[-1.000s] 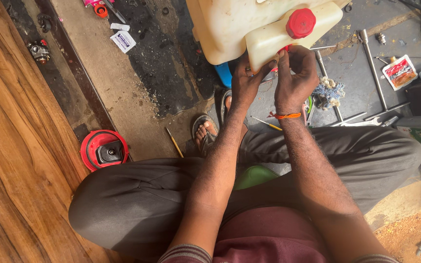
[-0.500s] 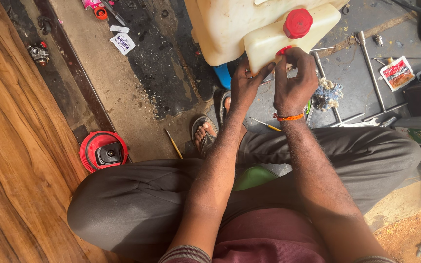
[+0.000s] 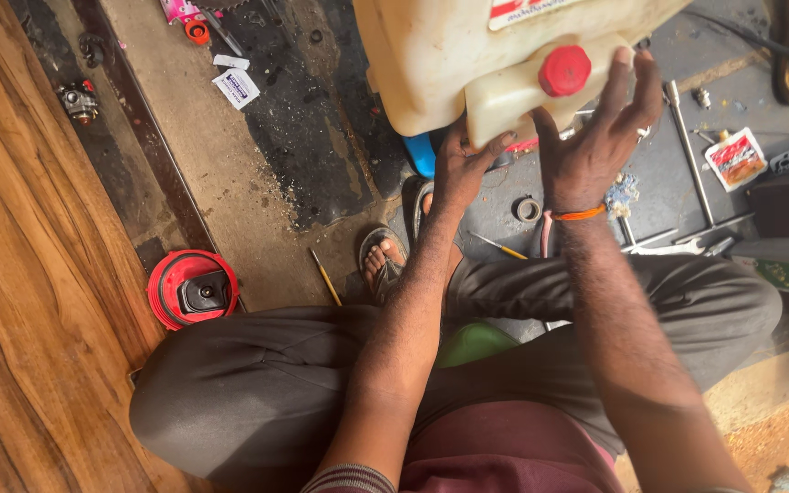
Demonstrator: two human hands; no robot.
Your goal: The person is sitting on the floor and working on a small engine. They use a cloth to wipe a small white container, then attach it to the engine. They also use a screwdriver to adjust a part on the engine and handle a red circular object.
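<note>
Two hands work at a cream plastic tank (image 3: 449, 64) that stands on the workshop floor (image 3: 257, 183) just ahead of the seated person's knees. A smaller pale reservoir (image 3: 513, 96) with a red screw cap (image 3: 565, 70) juts from its lower corner. The left hand (image 3: 463, 169) presses up under that reservoir, thumb and fingers curled against its underside. The right hand (image 3: 595, 137) is spread wide, fingers splayed beside the cap, brushing the plastic at most and gripping nothing. The tank looks stiff-walled, smooth and bulky; likely light if empty, awkward if not, so I would take it by the lower edge and the reservoir neck rather than the slick flat sides. An orange band (image 3: 579, 215) circles the right wrist. Nearer the feet lie a small metal ring (image 3: 528, 209) and a thin screwdriver (image 3: 499, 246); a spanner (image 3: 678, 245) rests to the right. Off to the left sits a round red housing (image 3: 192, 289), beside a wooden plank wall (image 3: 20, 301).
</note>
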